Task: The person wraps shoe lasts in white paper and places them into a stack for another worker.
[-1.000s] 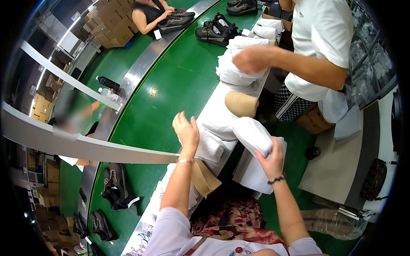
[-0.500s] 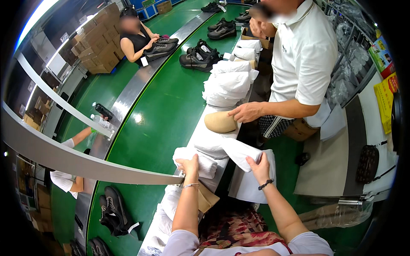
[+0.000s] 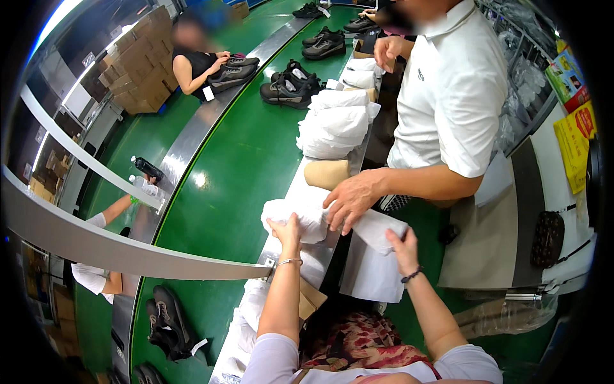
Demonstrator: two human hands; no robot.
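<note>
My left hand (image 3: 285,233) grips the near edge of a white paper-wrapped bundle (image 3: 275,210) on the narrow bench beside the green conveyor. In my right hand (image 3: 404,251) is the near right end of a long white paper-wrapped bundle (image 3: 378,232), its thumb on top. A co-worker's hand (image 3: 353,197) reaches in from the right and lies over the far end of that bundle, hiding where it meets the other white paper. Just beyond sits a rounded tan paper form (image 3: 327,173). White paper sheets (image 3: 373,276) lie beneath my right-hand bundle.
More white bundles (image 3: 332,131) are piled farther along the bench. Dark shoes (image 3: 291,88) stand on the green conveyor (image 3: 217,185). A grey curved bar (image 3: 160,255) crosses at left, ending near my left wrist. A cardboard box (image 3: 311,299) sits by my left forearm. The co-worker (image 3: 441,96) stands close at right.
The co-worker's hand has left the tan form and come nearer, onto the white bundles. My right hand has shifted slightly right with its bundle. My left hand keeps its grip.
</note>
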